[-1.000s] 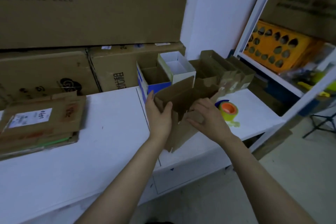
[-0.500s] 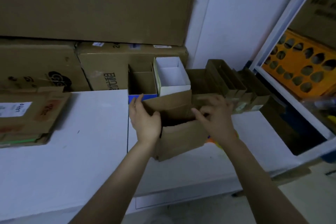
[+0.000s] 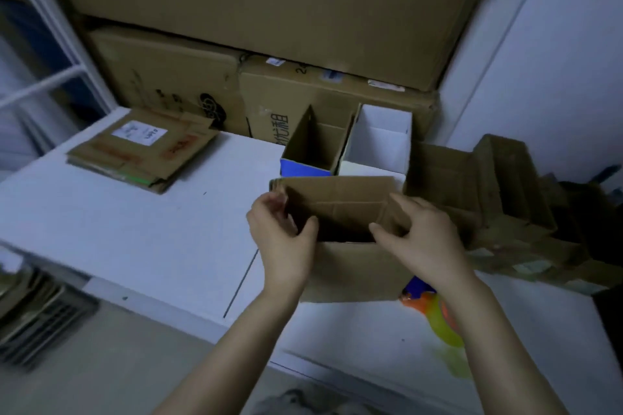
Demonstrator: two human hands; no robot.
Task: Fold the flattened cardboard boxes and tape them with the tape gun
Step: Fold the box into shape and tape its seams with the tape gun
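Observation:
A small brown cardboard box (image 3: pixel 350 271) stands opened into a rectangle on the white table (image 3: pixel 141 239), its top open toward me. My left hand (image 3: pixel 281 239) grips the box's left wall, thumb inside. My right hand (image 3: pixel 423 239) grips the right wall, fingers curled over the rim. The tape gun (image 3: pixel 438 317), orange and yellow-green, lies on the table just right of the box, partly hidden by my right forearm. A stack of flattened cardboard boxes (image 3: pixel 145 152) lies at the table's far left.
An open blue box (image 3: pixel 303 170) and a white box (image 3: pixel 381 148) stand behind the held box. Several folded brown boxes (image 3: pixel 505 199) crowd the right. Large cartons (image 3: pixel 256 7) are stacked against the back. A white shelf frame (image 3: pixel 43 77) is at left.
The box has been squared up from a skewed shape into an open rectangle and set lower on the table. The view has swung left, so the orange crate is out of sight.

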